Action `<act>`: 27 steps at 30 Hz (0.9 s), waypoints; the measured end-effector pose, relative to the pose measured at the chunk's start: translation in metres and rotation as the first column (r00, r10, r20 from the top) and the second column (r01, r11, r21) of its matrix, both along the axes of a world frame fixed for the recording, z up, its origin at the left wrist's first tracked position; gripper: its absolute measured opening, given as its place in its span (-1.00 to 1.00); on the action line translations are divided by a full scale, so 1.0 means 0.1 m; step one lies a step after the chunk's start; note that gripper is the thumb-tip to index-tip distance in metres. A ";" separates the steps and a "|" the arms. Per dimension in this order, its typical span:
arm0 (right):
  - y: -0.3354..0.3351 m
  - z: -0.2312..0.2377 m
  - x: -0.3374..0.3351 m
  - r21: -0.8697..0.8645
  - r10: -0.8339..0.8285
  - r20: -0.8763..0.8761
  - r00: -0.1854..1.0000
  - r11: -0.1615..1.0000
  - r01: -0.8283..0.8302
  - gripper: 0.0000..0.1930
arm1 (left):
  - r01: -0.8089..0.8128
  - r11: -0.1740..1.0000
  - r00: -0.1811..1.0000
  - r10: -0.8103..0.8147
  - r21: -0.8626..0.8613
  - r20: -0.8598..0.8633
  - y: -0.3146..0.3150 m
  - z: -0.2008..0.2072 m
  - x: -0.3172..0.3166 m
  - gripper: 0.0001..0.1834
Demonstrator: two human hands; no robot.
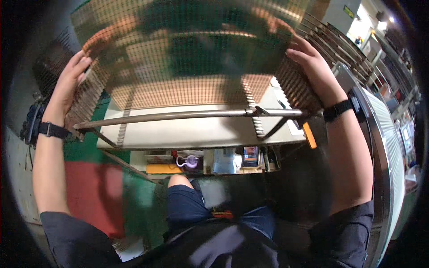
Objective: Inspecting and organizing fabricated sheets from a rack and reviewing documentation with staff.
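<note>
The panel (192, 58), a shiny copper-toned sheet with a fine grid, fills the upper middle and mirrors blurred shapes. It lies between the two hands, tilted, its lower edge toward the person; its width runs from hand to hand, but its top leaves the view, so I cannot tell which axis is longer. Below it is the white table (187, 136). The rack (187, 115) stands on that, its ridged sides flanking the panel and its metal bar crossing in front of the lower edge. The right hand (313, 67) is at the panel's right edge, thumb toward the person; the left hand (70, 78) is at the left edge, fingertips bent inward. Neither is clearly nearer. Both sets of fingers seem to touch the edges; whether they pinch, I cannot tell. Under the table sits a purple cup (192, 162).
</note>
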State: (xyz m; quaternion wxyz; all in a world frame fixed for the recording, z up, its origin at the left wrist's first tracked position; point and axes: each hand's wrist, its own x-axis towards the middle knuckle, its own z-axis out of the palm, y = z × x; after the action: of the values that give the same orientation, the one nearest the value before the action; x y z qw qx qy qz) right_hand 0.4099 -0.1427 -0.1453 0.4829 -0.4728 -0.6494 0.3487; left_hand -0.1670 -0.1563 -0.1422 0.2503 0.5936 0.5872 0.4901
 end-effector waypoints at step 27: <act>-0.02 0.01 0.01 0.130 -0.103 -0.064 0.993 0.985 0.110 -0.32 | 0.113 0.993 0.990 -0.109 0.045 -0.084 0.06 0.02 0.25 -0.25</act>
State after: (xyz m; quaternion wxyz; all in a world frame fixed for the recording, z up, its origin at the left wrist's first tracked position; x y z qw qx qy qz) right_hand 0.4111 -0.1443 -0.1443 0.5497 -0.4633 -0.6311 0.2914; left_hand -0.1419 -0.1501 -0.1403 0.2384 0.6509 0.5505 0.4652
